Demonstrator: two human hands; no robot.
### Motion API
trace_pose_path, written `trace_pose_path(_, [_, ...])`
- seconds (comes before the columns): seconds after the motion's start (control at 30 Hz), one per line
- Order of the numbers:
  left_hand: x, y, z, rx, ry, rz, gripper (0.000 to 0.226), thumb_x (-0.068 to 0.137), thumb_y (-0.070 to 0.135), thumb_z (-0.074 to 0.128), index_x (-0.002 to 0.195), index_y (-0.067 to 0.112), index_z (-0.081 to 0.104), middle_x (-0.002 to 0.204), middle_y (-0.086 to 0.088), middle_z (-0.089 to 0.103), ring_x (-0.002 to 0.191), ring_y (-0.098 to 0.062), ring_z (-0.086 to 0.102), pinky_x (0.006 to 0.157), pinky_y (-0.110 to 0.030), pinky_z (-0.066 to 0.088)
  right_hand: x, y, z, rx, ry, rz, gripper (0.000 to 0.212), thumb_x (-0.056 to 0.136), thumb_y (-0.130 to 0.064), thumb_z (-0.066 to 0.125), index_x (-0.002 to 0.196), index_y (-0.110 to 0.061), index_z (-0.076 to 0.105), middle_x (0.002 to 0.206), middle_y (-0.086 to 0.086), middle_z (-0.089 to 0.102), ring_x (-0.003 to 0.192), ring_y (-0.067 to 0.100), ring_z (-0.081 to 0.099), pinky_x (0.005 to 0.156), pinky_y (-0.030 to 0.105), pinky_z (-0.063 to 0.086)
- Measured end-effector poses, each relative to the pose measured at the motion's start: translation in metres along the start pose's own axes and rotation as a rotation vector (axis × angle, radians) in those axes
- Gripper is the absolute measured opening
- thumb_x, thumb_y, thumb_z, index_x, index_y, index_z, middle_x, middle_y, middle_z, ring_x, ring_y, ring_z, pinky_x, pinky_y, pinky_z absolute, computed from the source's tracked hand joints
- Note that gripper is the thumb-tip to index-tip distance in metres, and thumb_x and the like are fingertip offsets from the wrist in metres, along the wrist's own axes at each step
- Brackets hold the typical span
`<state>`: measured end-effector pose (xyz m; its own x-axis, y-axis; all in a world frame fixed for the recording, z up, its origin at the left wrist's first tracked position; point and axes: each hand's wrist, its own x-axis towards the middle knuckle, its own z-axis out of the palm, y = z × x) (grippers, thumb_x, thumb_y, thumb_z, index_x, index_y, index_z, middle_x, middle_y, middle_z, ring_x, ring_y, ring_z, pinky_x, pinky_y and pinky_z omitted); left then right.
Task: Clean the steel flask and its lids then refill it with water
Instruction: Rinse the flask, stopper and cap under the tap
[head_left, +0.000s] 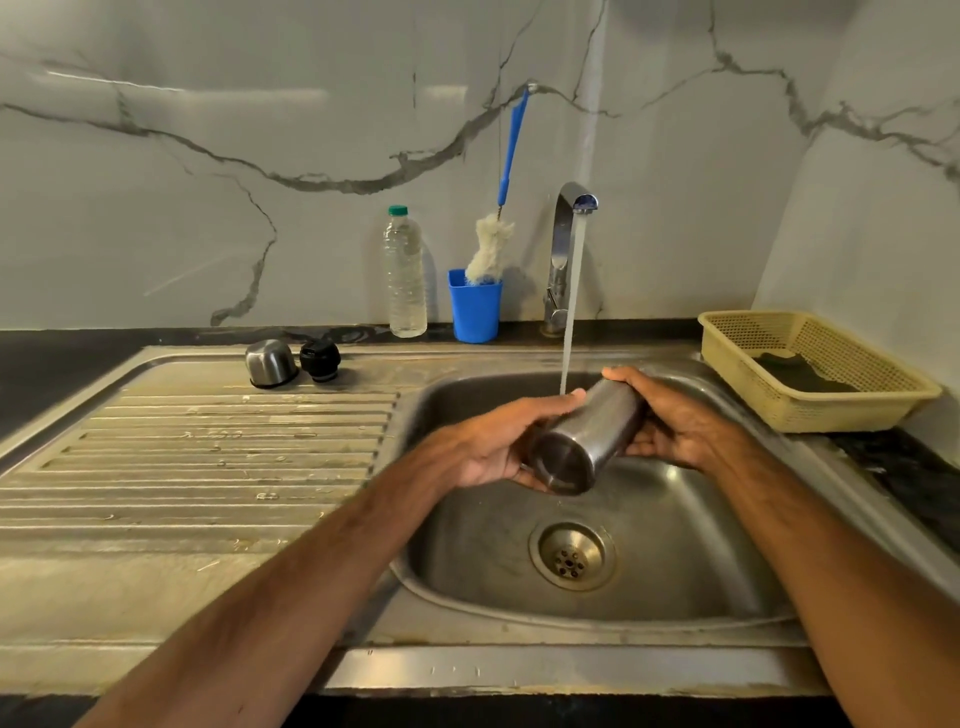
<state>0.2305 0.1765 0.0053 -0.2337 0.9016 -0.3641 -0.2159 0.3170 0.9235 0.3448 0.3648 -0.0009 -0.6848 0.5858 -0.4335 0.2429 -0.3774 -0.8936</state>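
Observation:
The steel flask (587, 439) lies tilted over the sink basin (675, 519), its base toward me and its far end under the stream from the running tap (563, 234). My left hand (498, 447) grips the flask's left side and my right hand (670, 421) cups its right side. The flask's mouth is hidden. On the drainboard's far edge stand the steel cup lid (270, 362) and, just right of it, the black stopper lid (320, 359).
A clear plastic water bottle (404, 273) and a blue cup (474, 306) holding a blue-handled bottle brush (493, 244) stand against the marble wall. A yellow basket (810, 371) with a dark cloth sits right of the sink. The ribbed drainboard (208, 467) stretches left.

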Motion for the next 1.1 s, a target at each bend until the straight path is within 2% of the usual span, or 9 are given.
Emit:
trace_pose_path(0.13, [-0.014, 0.014, -0.008, -0.067, -0.110, 0.098, 0.060, 0.100, 0.052, 0.056, 0.141, 0.009, 0.050, 0.132, -0.028, 0.063, 0.110, -0.039, 0.068, 0.083, -0.036, 0.062, 0.004, 0.008, 0.002, 0.168, -0.073, 0.136, 0.079, 0.064, -0.035, 0.088, 0.131, -0.007, 0.055, 0.117, 0.028, 0.066, 0.086, 0.043, 0.074, 0.062, 0.050, 0.063])
trace_pose_path(0.3, [-0.017, 0.021, -0.015, -0.181, -0.146, 0.156, 0.072, 0.098, 0.056, 0.052, 0.150, 0.008, 0.038, 0.129, -0.035, 0.063, 0.110, -0.038, 0.071, 0.095, -0.038, 0.059, 0.005, 0.014, 0.006, 0.368, -0.178, 0.238, 0.078, 0.068, -0.040, 0.078, 0.128, 0.001, 0.052, 0.105, 0.033, 0.068, 0.073, 0.044, 0.074, 0.044, 0.043, 0.058])
trace_pose_path(0.4, [-0.017, 0.022, -0.017, -0.212, -0.141, 0.161, 0.074, 0.098, 0.058, 0.051, 0.148, 0.005, 0.038, 0.129, -0.038, 0.061, 0.114, -0.040, 0.069, 0.099, -0.040, 0.057, 0.005, 0.013, 0.008, 0.383, -0.224, 0.263, 0.078, 0.061, -0.042, 0.075, 0.121, 0.003, 0.056, 0.094, 0.032, 0.071, 0.069, 0.040, 0.074, 0.048, 0.042, 0.060])
trace_pose_path(0.5, [-0.016, 0.022, -0.018, -0.195, -0.127, 0.169, 0.074, 0.098, 0.061, 0.050, 0.148, 0.006, 0.041, 0.129, -0.039, 0.060, 0.121, -0.044, 0.064, 0.099, -0.041, 0.056, 0.004, 0.012, 0.011, 0.365, -0.255, 0.260, 0.079, 0.063, -0.043, 0.076, 0.124, 0.002, 0.056, 0.102, 0.031, 0.069, 0.075, 0.040, 0.074, 0.051, 0.041, 0.062])
trace_pose_path(0.6, [-0.017, 0.020, -0.027, -0.114, -0.026, 0.152, 0.070, 0.097, 0.062, 0.049, 0.143, 0.009, 0.049, 0.122, -0.034, 0.066, 0.105, -0.039, 0.072, 0.086, -0.039, 0.062, 0.001, 0.008, 0.018, 0.311, -0.256, 0.148, 0.077, 0.065, -0.040, 0.080, 0.127, -0.004, 0.053, 0.119, 0.030, 0.065, 0.087, 0.041, 0.074, 0.056, 0.045, 0.063])
trace_pose_path(0.73, [-0.017, 0.009, -0.045, 0.140, 0.055, -0.040, 0.077, 0.098, 0.070, 0.039, 0.139, 0.006, 0.052, 0.104, -0.015, 0.071, 0.088, -0.027, 0.070, 0.070, -0.035, 0.062, -0.003, 0.006, 0.037, -0.081, -0.175, -0.176, 0.085, 0.074, -0.045, 0.082, 0.144, -0.019, 0.041, 0.124, 0.019, 0.062, 0.100, 0.034, 0.071, 0.071, 0.050, 0.062])
trace_pose_path(0.87, [-0.013, 0.000, -0.037, 0.233, 0.071, -0.113, 0.067, 0.100, 0.068, 0.032, 0.146, 0.020, 0.046, 0.139, -0.015, 0.059, 0.113, -0.024, 0.064, 0.090, -0.042, 0.055, -0.006, 0.005, 0.059, -0.370, -0.023, -0.448, 0.100, 0.073, -0.043, 0.085, 0.152, -0.038, 0.024, 0.133, 0.007, 0.051, 0.091, 0.022, 0.068, 0.056, 0.036, 0.060])
trace_pose_path(0.97, [-0.006, -0.004, -0.031, 0.237, 0.133, -0.106, 0.049, 0.104, 0.064, 0.032, 0.127, 0.027, 0.055, 0.131, -0.010, 0.061, 0.120, -0.026, 0.060, 0.100, -0.046, 0.049, -0.006, 0.006, 0.061, -0.490, 0.047, -0.540, 0.103, 0.075, -0.040, 0.086, 0.154, -0.039, 0.020, 0.151, 0.009, 0.040, 0.086, 0.011, 0.058, 0.051, 0.030, 0.056])
trace_pose_path(1.1, [0.006, -0.011, -0.039, 0.294, 0.183, -0.153, 0.053, 0.104, 0.063, 0.033, 0.122, 0.021, 0.061, 0.126, -0.013, 0.068, 0.118, -0.029, 0.064, 0.106, -0.050, 0.049, -0.002, 0.010, 0.054, -0.703, 0.105, -0.695, 0.105, 0.070, -0.041, 0.089, 0.153, -0.033, 0.025, 0.146, 0.008, 0.050, 0.102, 0.015, 0.056, 0.081, 0.035, 0.057])
